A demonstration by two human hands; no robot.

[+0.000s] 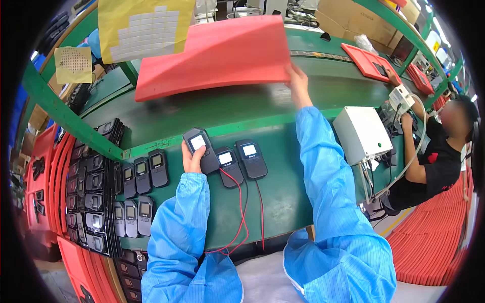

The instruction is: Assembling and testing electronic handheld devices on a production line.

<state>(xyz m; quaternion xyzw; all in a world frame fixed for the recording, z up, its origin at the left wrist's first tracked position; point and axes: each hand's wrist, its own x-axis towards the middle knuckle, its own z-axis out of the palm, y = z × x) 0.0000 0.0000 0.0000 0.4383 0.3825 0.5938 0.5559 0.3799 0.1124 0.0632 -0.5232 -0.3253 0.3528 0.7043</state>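
Note:
My left hand grips a dark handheld device with a small lit screen, lifted slightly off the green table. Two more such devices lie beside it, each with a red wire running toward me. My right hand reaches far forward and holds the edge of a large red foam tray, tilted above the green conveyor belt. Both arms wear blue sleeves.
Rows of dark devices lie at my left, with stacked ones and red trays beyond. A white box with cables stands right. A co-worker in black works there. More red trays lie on the belt; red trays are stacked lower right.

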